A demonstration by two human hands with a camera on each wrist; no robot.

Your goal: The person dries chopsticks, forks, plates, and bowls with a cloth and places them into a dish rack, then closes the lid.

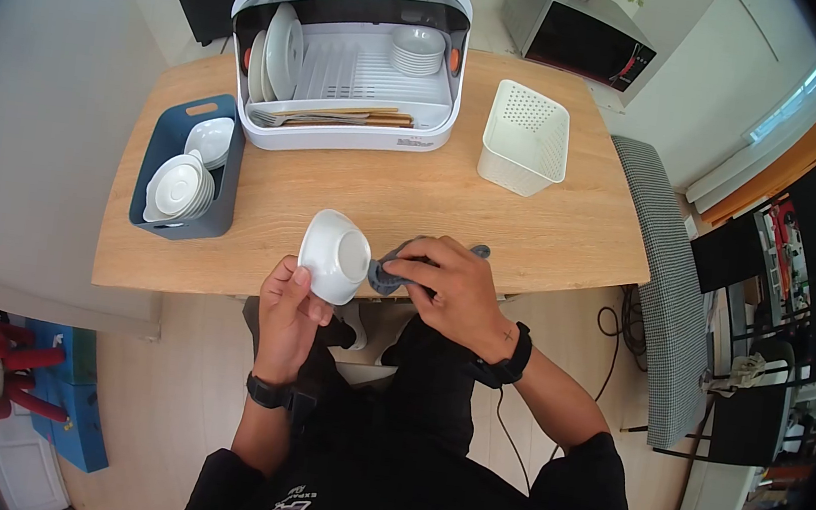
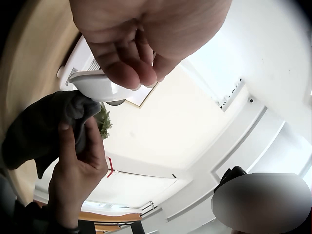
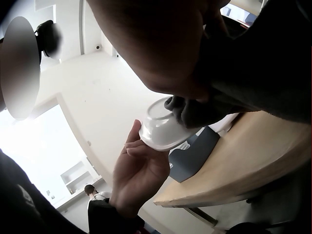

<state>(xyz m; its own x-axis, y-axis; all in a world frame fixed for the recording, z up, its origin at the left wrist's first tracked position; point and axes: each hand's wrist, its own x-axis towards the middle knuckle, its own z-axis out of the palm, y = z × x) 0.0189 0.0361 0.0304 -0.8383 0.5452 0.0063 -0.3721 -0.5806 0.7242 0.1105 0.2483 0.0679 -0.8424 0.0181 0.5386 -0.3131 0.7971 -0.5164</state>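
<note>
A white bowl (image 1: 335, 257) is tilted on its side near the table's front edge, its base facing right. The left hand (image 1: 289, 314) pinches its lower rim between thumb and fingers. The right hand (image 1: 454, 291) grips a dark grey cloth (image 1: 388, 275) beside the bowl's base. In the right wrist view, the cloth (image 3: 195, 113) touches the bowl (image 3: 163, 130). The left wrist view shows the left hand (image 2: 146, 44) on the bowl (image 2: 97, 87) and the right hand (image 2: 80, 170) pinching the cloth (image 2: 53, 124).
A blue-grey bin (image 1: 179, 229) with white bowls stands at the table's left. Behind is a white dish cabinet (image 1: 341, 139) holding plates, small dishes and utensils. A white perforated basket (image 1: 525, 137) stands at the right; a microwave (image 1: 583, 43) is behind the table (image 1: 570, 243).
</note>
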